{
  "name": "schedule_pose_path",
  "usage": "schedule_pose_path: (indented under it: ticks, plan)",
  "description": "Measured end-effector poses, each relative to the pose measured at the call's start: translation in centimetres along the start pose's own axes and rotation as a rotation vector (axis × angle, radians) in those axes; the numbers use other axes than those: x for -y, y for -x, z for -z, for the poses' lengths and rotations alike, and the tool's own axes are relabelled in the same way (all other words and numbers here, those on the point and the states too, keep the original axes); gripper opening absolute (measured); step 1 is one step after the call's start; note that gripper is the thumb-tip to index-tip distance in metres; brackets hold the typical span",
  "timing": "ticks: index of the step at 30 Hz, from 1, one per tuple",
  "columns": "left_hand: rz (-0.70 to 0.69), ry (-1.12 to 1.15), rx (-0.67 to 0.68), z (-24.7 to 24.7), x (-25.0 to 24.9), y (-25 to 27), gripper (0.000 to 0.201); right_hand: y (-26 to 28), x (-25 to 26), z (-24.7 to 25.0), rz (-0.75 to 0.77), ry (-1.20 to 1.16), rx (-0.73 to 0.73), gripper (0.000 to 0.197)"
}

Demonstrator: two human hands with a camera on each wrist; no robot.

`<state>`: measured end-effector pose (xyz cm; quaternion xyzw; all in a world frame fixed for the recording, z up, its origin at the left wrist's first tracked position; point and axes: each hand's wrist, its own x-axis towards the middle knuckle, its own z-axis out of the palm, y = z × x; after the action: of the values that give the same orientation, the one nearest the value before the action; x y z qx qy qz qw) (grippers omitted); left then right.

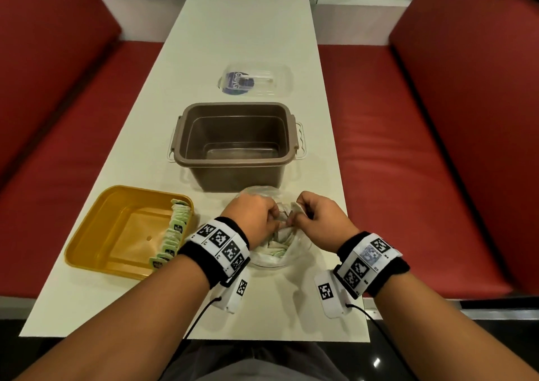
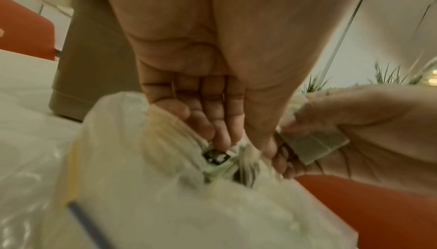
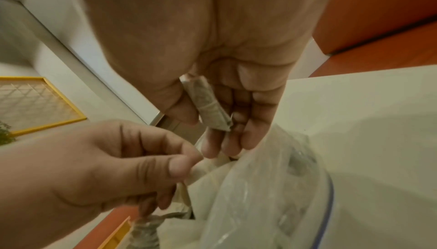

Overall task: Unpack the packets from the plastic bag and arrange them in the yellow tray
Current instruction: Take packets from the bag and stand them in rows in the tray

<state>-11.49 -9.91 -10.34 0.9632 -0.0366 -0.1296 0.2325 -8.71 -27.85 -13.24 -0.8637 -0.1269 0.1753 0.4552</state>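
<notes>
Both hands at mouth of plastic bag (image 1: 274, 256), just right of yellow tray (image 1: 96, 234). Left hand (image 1: 250, 217) pinches packets inside; right hand (image 1: 323, 220) pinches one packet (image 3: 208, 103). Row of packets (image 1: 172, 232) in tray.

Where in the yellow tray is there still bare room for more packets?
The yellow tray has bare floor from its left wall across to the packet row, which crowds only its right wall. Both hands, left hand and right hand, crowd the plastic bag mouth.
</notes>
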Motion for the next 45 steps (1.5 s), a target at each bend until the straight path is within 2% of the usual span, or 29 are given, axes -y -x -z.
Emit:
schedule_pose_path:
  ticks: [4, 7, 11, 13, 16, 19, 24, 27, 29, 31, 35, 37, 40, 43, 45]
  plan:
    - [0.002, -0.046, 0.014, -0.9, 0.0, -0.2, 0.012, 0.1, 0.3, 0.2, -0.016, -0.003, 0.005, 0.011]
    - [-0.030, -0.036, -0.049, -0.3, 0.0, 0.0, 0.010, 0.0, 0.2, 0.7, -0.010, 0.003, -0.008, 0.025]
    - [-0.058, 0.127, -0.199, 1.5, 0.4, 0.5, 0.007, 0.3, 0.5, 0.9, 0.018, -0.003, 0.042, 0.016]
    - [-0.050, 0.236, -0.248, 1.9, 0.6, 0.6, 0.006, 0.4, 0.7, 0.6, 0.031, -0.027, 0.069, 0.017]
    - [-0.043, 0.323, -0.296, 2.1, 0.6, 0.9, 0.011, 0.1, 1.5, 0.6, 0.059, -0.043, 0.063, 0.006]
    - [-0.009, 0.290, -0.294, 2.1, 1.0, 1.1, 0.013, -0.4, 2.0, 0.5, 0.083, -0.007, 0.048, 0.011]
    - [0.050, 0.056, -0.121, 2.2, 1.5, 1.8, 0.025, -1.0, 2.7, 0.3, 0.130, 0.016, 0.006, 0.012]
    - [-0.031, 0.006, -0.179, 2.5, 1.5, 2.0, 0.033, -1.1, 3.5, 0.4, 0.183, 0.055, 0.058, 0.012]
    - [-0.091, 0.029, -0.189, 2.6, 1.3, 1.9, 0.020, -1.3, 4.0, 0.3, 0.222, 0.076, 0.050, 0.010]
    - [-0.089, 0.054, -0.172, 2.8, 1.5, 1.9, 0.004, -1.6, 4.4, 0.4, 0.242, 0.076, -0.008, 0.015]
    - [-0.084, 0.156, -0.263, 3.0, 2.2, 2.2, 0.005, -1.6, 4.8, 0.3, 0.211, 0.008, -0.004, 0.031]
    - [-0.077, 0.210, -0.315, 3.4, 2.4, 2.5, 0.006, -1.6, 5.0, -0.2, 0.193, -0.001, 0.015, 0.025]
    - [-0.075, 0.195, -0.280, 4.1, 2.7, 3.0, 0.008, -1.6, 5.6, -0.7, 0.185, 0.007, -0.013, 0.013]
    - [-0.128, 0.213, -0.303, 5.1, 3.1, 3.3, 0.015, -1.4, 6.9, -1.3, 0.205, 0.012, -0.007, 0.014]
    - [-0.177, 0.233, -0.336, 5.9, 3.5, 3.5, 0.011, -1.4, 7.6, -2.0, 0.220, 0.014, -0.029, 0.022]
